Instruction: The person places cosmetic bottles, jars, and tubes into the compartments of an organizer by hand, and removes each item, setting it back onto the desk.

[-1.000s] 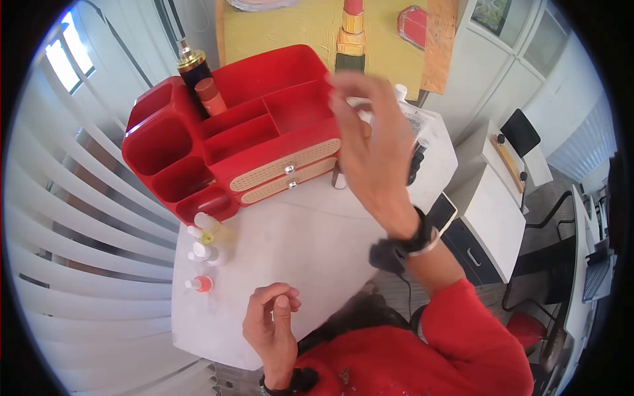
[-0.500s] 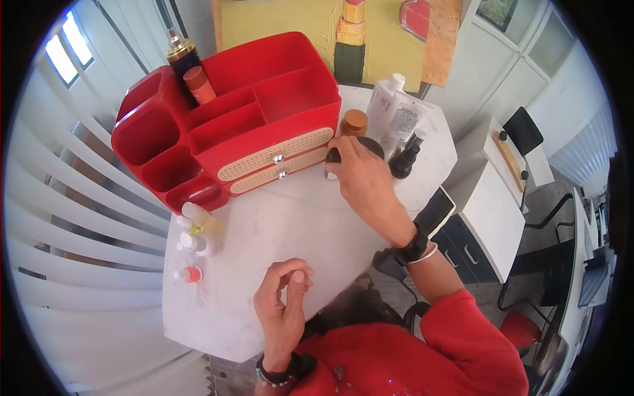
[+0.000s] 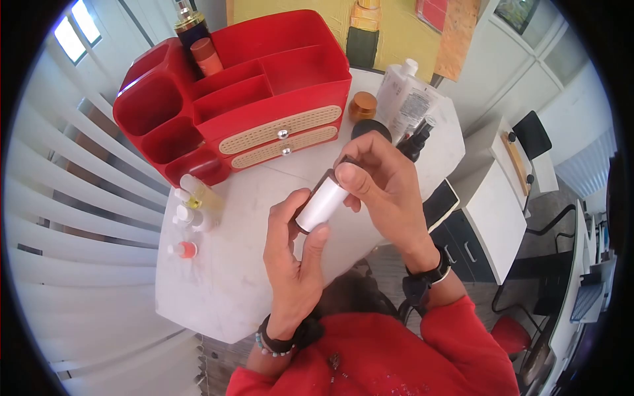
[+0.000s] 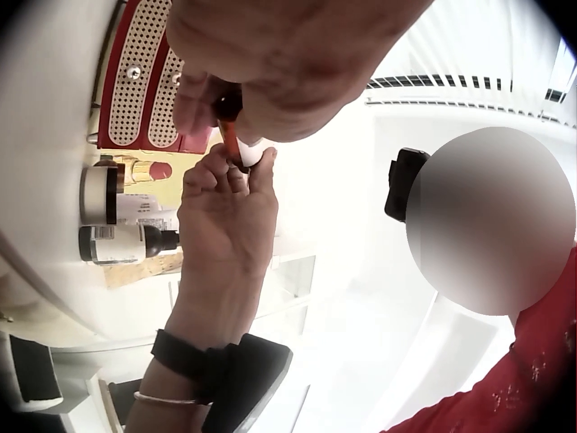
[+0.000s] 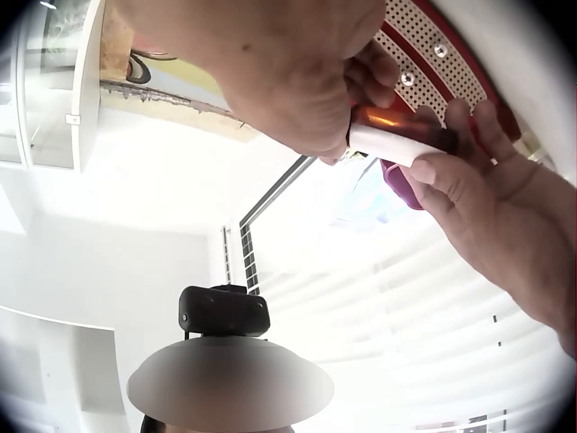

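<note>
Both hands hold a small amber bottle with a white label, tilted above the white table. My left hand grips its lower end between curled fingers and thumb. At the upper end, my right hand pinches the dark top with thumb and fingers. Amber glass of the bottle shows beside its label in the right wrist view. In the left wrist view the bottle is partly hidden by the hands.
A red organizer with two woven-front drawers stands at the back left, holding a perfume bottle. Small bottles, one coral, line the table's left side. An amber jar, black-lidded jar, white containers and dark bottle stand right.
My right hand came down to the containers by the drawers, then brought the amber bottle toward my body. My left hand rose and now grips its lower end.
</note>
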